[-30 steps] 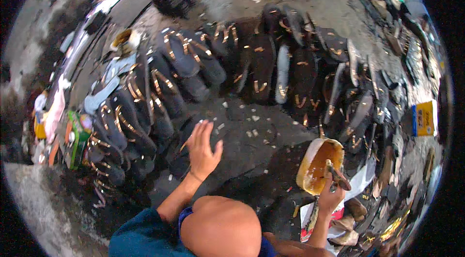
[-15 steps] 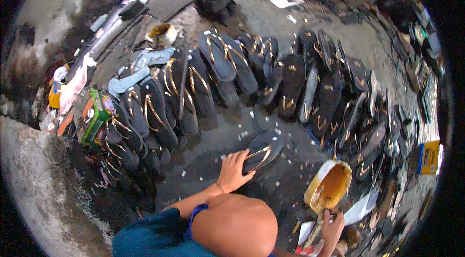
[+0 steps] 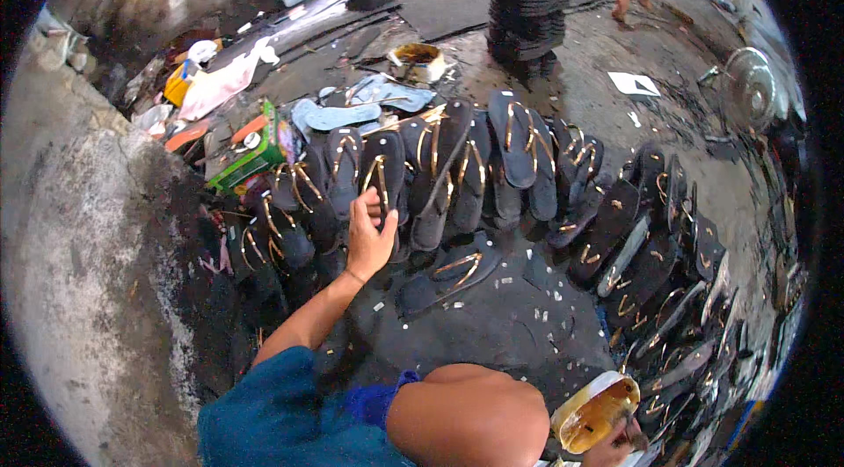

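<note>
the left hand [image 3: 369,238], which reached toward a loose dark sandal [image 3: 448,273] on the floor earlier, now grasps a propped sandal [image 3: 382,172] in the row; right hand's [image 3: 615,441] fingers clenched on a yellow tin [image 3: 593,410]

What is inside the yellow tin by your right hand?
The yellow tin shows a glossy amber coating on its inner wall. Its bottom is out of sight, and the right hand at its rim covers part of it.
</note>
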